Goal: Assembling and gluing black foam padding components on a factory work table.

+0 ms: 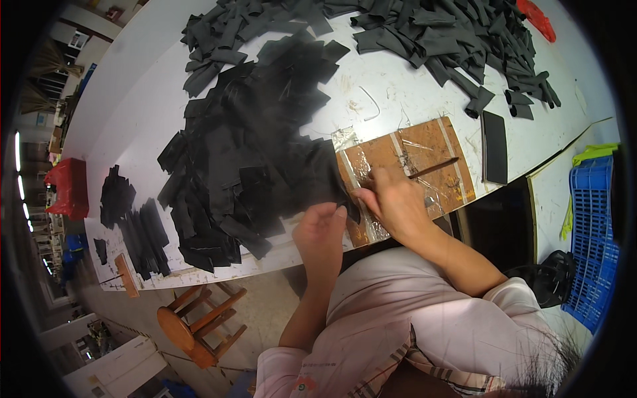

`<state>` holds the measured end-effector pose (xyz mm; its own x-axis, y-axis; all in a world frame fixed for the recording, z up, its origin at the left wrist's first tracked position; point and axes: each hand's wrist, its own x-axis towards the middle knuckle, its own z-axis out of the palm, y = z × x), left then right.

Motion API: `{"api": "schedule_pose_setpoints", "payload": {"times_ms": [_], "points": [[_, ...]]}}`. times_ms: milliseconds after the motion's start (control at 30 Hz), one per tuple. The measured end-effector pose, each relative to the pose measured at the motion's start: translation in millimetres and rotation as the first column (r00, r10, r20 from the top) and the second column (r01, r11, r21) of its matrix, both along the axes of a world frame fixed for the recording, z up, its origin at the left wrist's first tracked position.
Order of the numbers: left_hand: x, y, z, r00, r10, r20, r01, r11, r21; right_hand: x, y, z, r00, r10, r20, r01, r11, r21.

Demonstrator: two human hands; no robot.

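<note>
My left hand (320,233) is closed, thumb against curled fingers, at the edge of a black flat fabric piece (351,207); the pinch itself is partly hidden. My right hand (398,202) is bent over a brown board (434,142) with clear tape strips on it. A thin, dark, pointed stick-like tool (435,168) sticks out from behind its fingers toward the right, and the hand is closed round it. The thumb points at the black piece. To the left, a large heap of overlapping black pieces (225,152) reaches up to the board's left edge.
Dark grey rolled pieces (431,33) are piled at the far side of the white table (338,99). A black phone-like slab (494,147) lies right of the board. A wooden stool (192,325) stands below left; a blue crate (590,232) is at the right, a red container (68,188) far left.
</note>
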<state>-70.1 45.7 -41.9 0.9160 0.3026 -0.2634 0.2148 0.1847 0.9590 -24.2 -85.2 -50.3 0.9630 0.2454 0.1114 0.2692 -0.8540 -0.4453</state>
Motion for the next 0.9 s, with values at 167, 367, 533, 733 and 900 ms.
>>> {"api": "schedule_pose_setpoints", "payload": {"times_ms": [167,367,533,733,900], "points": [[-1.1,-3.6,5.3,0.974,-0.158,0.162,0.128,0.974,0.186,-3.8,-3.8,23.2,0.943,0.332,-0.018,-0.237,0.71,0.663],[-1.1,-7.7,2.2,0.975,-0.054,0.214,-0.091,0.784,0.615,-4.5,5.3,17.8,0.958,0.282,0.059,-0.258,0.748,0.611],[2.2,6.3,8.5,0.996,-0.018,0.083,0.01,0.995,0.102,-3.1,8.0,29.6,0.968,0.224,-0.115,-0.078,0.701,0.709],[2.0,11.8,10.3,0.987,-0.147,0.063,0.146,0.989,0.018,0.0,1.9,19.9,0.935,0.349,0.064,-0.3,0.68,0.668],[1.2,-5.7,0.1,0.958,0.039,0.285,-0.191,0.828,0.527,-7.2,16.3,20.2,0.961,0.241,0.137,-0.277,0.85,0.449]]}}
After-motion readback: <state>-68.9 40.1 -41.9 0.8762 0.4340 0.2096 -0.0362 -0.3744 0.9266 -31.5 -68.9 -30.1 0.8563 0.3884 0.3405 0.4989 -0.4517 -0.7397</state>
